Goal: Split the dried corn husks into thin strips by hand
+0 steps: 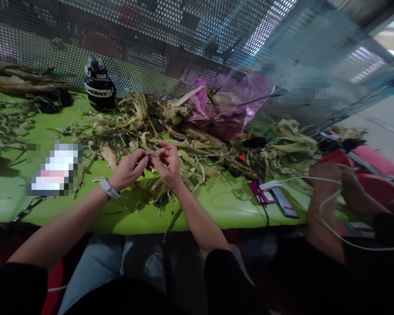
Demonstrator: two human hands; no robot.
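Strip [154,153], perhaps husk, between the fingers [142,165], above dry leaves [192,169].

Looks like a shared workroom, exact trade hard to tell! Straight to a long green table [223,216], piled with dried stalks and leaves [136,118]. Up behind, a perforated metal screen [184,26]; over to the right, a co-worker's arm [325,210] at the same table. Among the heaps, a drinks bottle [100,92] and a phone [285,202].
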